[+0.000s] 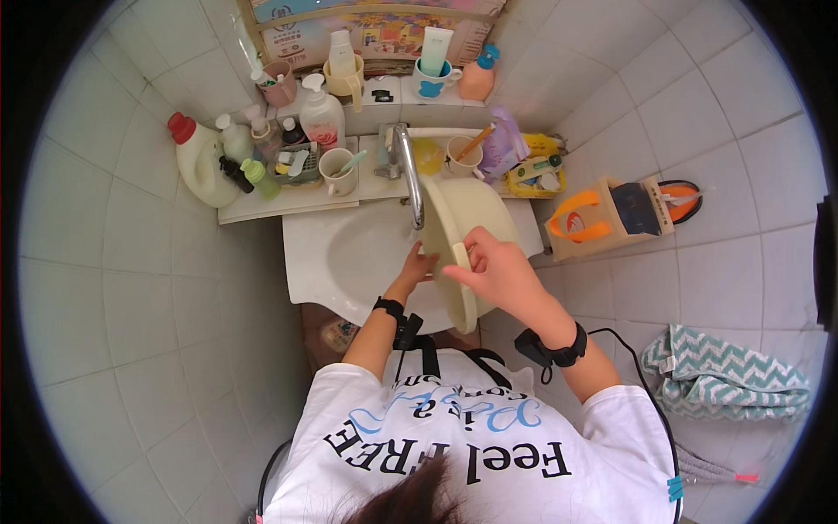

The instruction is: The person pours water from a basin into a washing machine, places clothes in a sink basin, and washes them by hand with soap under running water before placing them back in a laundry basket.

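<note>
A cream plastic washbasin (pixel 481 203) is tipped on its side over the white ceramic sink (pixel 360 255), its hollow facing left. My right hand (pixel 501 272) grips the near part of its rim, thumb on the inner side and fingers outside. Below the chrome faucet (pixel 411 177), my left hand (pixel 417 265) reaches toward the basin's inner wall with its fingers apart. Whether those fingertips touch the wall is unclear. A thin stream of water seems to fall from the spout, though it is hard to make out.
Along the ledge behind the sink stand a white pump bottle (pixel 322 114), a mug with a toothbrush (pixel 338 171), a cup (pixel 463 157) and a yellow basket (pixel 535 177). A red-capped jug (pixel 200 160) is far left. A paper bag (pixel 609 216) and towel (pixel 723 373) hang on the right wall.
</note>
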`<state>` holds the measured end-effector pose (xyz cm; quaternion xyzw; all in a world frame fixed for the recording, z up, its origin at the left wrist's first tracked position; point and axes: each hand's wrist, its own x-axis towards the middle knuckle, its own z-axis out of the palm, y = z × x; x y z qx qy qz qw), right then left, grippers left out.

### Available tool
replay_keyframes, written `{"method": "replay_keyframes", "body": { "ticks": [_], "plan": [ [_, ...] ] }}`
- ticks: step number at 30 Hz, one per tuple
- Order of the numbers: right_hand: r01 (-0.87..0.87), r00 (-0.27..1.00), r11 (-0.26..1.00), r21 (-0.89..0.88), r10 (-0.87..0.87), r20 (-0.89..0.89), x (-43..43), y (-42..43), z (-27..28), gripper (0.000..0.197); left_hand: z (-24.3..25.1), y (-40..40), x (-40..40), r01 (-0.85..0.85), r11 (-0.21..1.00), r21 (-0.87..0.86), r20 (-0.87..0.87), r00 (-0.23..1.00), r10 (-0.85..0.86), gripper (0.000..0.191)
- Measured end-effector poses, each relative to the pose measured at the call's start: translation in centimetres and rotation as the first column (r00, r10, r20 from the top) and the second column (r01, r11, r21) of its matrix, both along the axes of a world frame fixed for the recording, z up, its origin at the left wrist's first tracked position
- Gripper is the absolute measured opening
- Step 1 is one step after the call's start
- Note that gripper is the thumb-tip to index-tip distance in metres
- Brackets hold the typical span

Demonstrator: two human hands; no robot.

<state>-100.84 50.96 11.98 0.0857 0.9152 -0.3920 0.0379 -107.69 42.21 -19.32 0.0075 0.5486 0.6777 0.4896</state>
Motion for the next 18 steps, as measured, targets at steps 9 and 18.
{"method": "replay_keyframes", "body": {
  "ticks": [9,18],
  "plan": [
    [0.356,0.935,0.933,0.049,-0.356,-0.014,1.3,7.0,-12.8,0.029,-0.9,-13.1,-4.1,-0.316,0.858,-0.404,-0.472,0.876,0.1,0.033],
    [0.449,0.893,0.894,-0.016,-0.448,0.028,2.1,8.5,-27.8,0.032,0.5,-15.3,-4.3,-0.448,0.831,-0.329,-0.772,0.635,0.037,0.041]
  ]
}}
